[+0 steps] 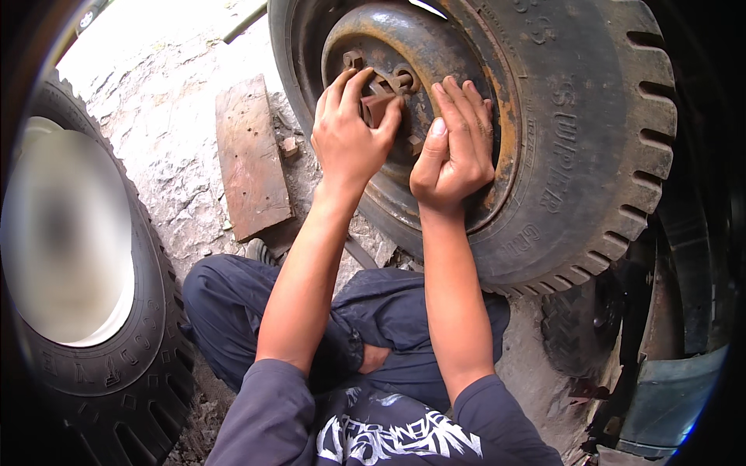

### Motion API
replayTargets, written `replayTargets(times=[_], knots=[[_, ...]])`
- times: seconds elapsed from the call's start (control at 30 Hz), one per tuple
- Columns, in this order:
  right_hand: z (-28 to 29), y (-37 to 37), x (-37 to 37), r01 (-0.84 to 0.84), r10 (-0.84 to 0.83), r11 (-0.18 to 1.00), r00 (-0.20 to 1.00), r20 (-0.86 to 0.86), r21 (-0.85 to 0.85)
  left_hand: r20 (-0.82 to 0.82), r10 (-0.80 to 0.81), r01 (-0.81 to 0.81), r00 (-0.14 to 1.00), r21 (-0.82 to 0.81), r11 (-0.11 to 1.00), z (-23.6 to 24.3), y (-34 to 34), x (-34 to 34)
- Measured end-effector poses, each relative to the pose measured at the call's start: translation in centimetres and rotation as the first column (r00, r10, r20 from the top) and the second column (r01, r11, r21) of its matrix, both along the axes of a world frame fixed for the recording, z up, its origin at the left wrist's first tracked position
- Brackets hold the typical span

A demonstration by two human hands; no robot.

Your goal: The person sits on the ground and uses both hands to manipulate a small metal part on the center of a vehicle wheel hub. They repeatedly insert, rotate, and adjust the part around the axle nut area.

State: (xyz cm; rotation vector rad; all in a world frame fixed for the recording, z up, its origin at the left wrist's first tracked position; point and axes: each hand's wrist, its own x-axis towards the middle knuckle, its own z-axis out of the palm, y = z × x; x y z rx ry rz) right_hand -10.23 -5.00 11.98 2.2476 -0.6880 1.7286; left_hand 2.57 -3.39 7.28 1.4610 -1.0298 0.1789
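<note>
A large black tyre (571,132) stands upright in front of me on a rusty steel wheel rim (381,29). Several bolts and nuts, one of them a rusty nut (353,59), ring the middle of the wheel. My left hand (350,140) is at this middle, thumb and fingers curled round a reddish-brown metal piece (376,109); its far side is hidden by the fingers. My right hand (458,147) rests against the right side of the rim's inner dish, fingers stretched and nothing visible in it. Another nut (416,145) shows between the hands.
A worn wooden plank (250,159) lies on the rough stony ground (167,85), a small block (290,146) beside it. Another tyre with a white rim (116,322) stands close at my left. At lower right are a smaller tyre (579,326) and a blue-grey panel (668,396).
</note>
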Motion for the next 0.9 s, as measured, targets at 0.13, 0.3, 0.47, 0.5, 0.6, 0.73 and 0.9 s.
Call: replayTargets(times=[0.13, 0.3, 0.47, 0.5, 0.6, 0.73, 0.9], knots=[[0.1, -0.2, -0.2, -0.012, 0.013, 1.0, 0.999, 0.031, -0.007, 0.089, -0.001, 0.001, 0.996, -0.002, 1.0, 0.2, 0.3, -0.3], [0.0, -0.3, 0.2, -0.04, 0.04, 0.999, 0.999, 0.035, -0.009, 0.023, 0.107, -0.107, 0.994, -0.025, 0.994, 0.0, -0.7, -0.6], [-0.1, -0.2, -0.1, -0.03, 0.03, 0.999, 0.999, 0.038, -0.012, -0.018, -0.009, 0.008, 1.0, -0.055, 0.998, 0.1, 0.1, -0.4], [-0.1, -0.2, -0.2, -0.02, 0.02, 1.0, 0.999, 0.035, -0.01, -0.075, -0.053, 0.05, 0.996, -0.043, 0.998, 0.3, 0.3, -0.6], [0.1, -0.3, -0.2, -0.027, 0.028, 0.999, 0.999, 0.03, -0.022, -0.196, -0.156, 0.161, 0.968, 0.008, 0.987, 1.3, 0.9, -0.3], [-0.1, -0.4, 0.2, -0.049, 0.05, 0.999, 0.998, 0.049, -0.021, 0.108, 0.039, -0.032, 0.993, -0.06, 0.998, 1.2, 0.7, 0.2], [0.0, -0.4, 0.0, -0.044, 0.045, 0.998, 0.998, 0.033, -0.044, 0.107, -0.043, 0.052, 0.993, -0.082, 0.995, 2.2, 1.4, 1.1]])
